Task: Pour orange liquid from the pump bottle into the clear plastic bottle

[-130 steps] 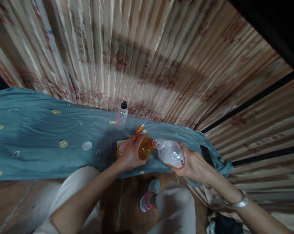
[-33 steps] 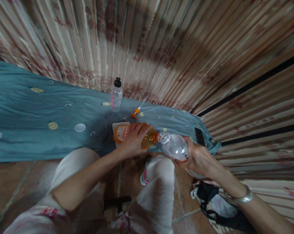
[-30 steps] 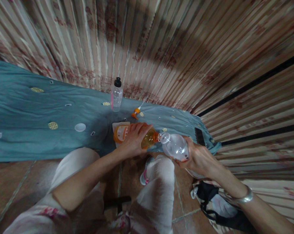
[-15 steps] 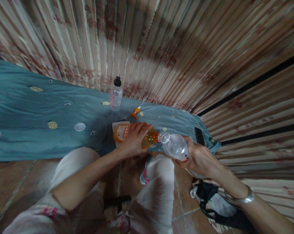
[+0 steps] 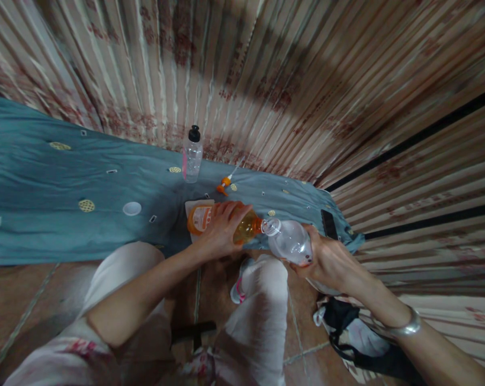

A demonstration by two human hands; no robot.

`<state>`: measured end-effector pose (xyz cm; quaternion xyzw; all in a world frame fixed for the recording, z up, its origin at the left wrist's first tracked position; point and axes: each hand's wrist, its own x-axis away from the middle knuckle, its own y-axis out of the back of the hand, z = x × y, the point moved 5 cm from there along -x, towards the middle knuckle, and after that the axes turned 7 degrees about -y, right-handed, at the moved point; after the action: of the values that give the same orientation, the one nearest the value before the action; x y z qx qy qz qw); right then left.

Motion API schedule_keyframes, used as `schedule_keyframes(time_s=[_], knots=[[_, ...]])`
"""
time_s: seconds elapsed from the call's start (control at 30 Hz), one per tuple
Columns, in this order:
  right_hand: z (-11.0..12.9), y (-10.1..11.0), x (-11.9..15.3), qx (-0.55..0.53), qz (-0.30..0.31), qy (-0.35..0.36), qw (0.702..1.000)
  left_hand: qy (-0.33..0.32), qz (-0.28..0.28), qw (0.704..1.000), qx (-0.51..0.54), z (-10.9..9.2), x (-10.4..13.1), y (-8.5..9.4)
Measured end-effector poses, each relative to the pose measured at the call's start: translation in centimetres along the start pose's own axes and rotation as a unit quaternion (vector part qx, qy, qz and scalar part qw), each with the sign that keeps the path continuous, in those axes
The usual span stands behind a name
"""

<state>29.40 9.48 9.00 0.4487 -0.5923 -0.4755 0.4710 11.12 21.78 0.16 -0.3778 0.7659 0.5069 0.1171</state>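
My left hand (image 5: 222, 230) is wrapped round an orange bottle (image 5: 248, 227) with an orange-and-white label, lying nearly sideways with its neck to the right. My right hand (image 5: 322, 256) grips a clear bottle (image 5: 289, 241), tilted so that its neck points left. The two bottle mouths meet between my hands. Beneath the orange bottle a pale flat piece (image 5: 189, 206) shows in part. Behind my left hand an orange pump top (image 5: 224, 185) with a thin tube lies on the blue-green cloth (image 5: 117, 187).
A clear bottle with a black cap (image 5: 192, 158) stands near the curtain (image 5: 226, 80). A round white lid (image 5: 132, 208) lies left of my left hand. A dark phone-like object (image 5: 329, 224) is at the cloth's right end. A black bag (image 5: 347, 321) sits at lower right.
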Motion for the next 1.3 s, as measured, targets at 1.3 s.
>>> schedule_keyframes(time_s=[1.3], knots=[[-0.23, 0.14, -0.16, 0.005, 0.003, 0.002, 1.000, 0.002, 0.005, 1.000, 0.004, 0.14, -0.12, -0.17]])
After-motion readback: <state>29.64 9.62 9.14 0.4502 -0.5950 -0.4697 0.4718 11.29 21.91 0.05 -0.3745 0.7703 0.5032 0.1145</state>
